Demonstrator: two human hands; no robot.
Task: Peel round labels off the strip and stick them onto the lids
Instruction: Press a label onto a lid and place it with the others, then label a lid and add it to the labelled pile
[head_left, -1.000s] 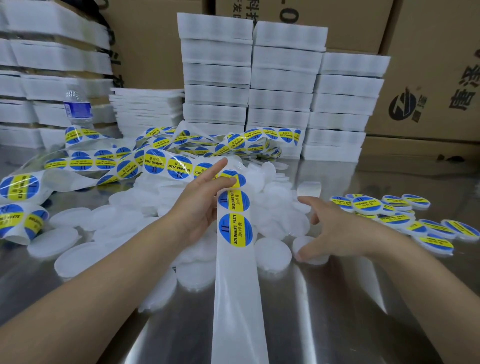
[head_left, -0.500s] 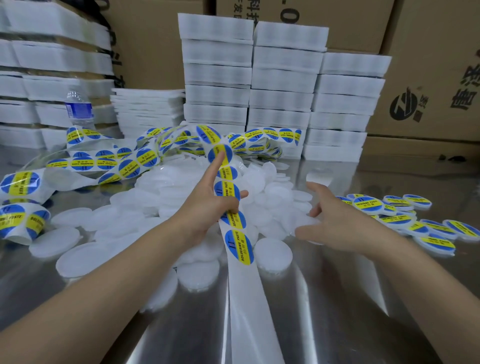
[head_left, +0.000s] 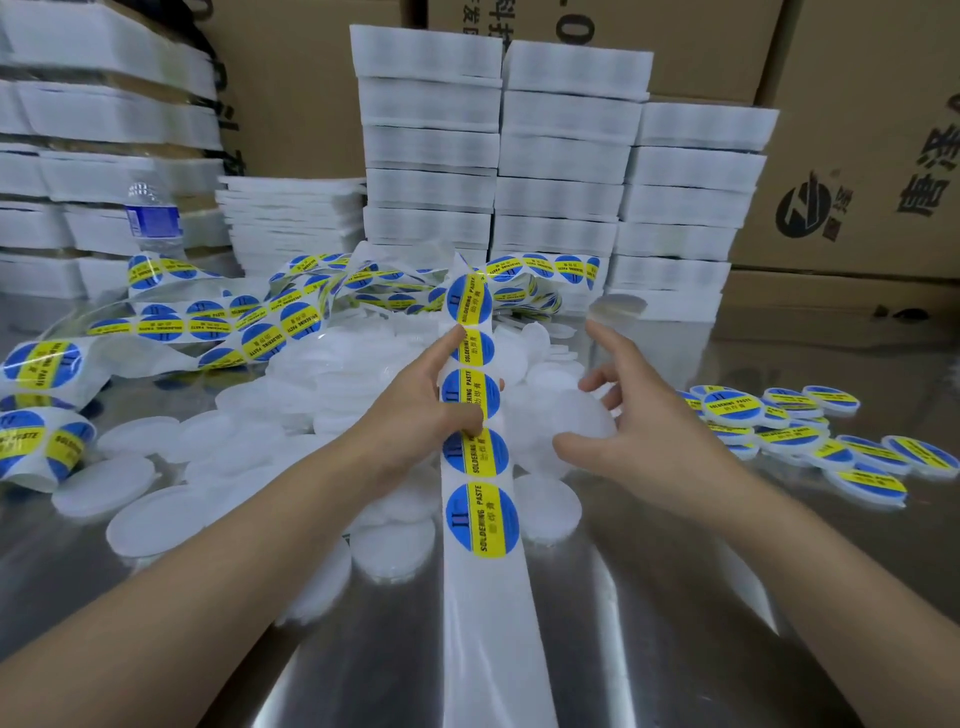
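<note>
A white backing strip (head_left: 485, 618) with round blue-and-yellow labels (head_left: 482, 519) runs from the near edge up through my left hand (head_left: 415, 415). That hand pinches the strip between thumb and fingers and lifts its far end. My right hand (head_left: 654, 441) is just right of the strip. Its thumb and curled fingers sit around a blurred plain white lid (head_left: 561, 421), with the index finger raised. A heap of bare white lids (head_left: 332, 384) lies behind and left of both hands. Labelled lids (head_left: 732, 408) lie scattered to the right.
The rest of the label strip (head_left: 208, 327) coils loosely across the left and back of the shiny metal table (head_left: 649, 623). Stacks of white trays (head_left: 498, 156), a water bottle (head_left: 151, 218) and cardboard boxes (head_left: 857, 182) line the back.
My left hand has drawn the strip toward me and raised it upright, so more labels show below the hand. My right hand has lifted off the lids and closed around one.
</note>
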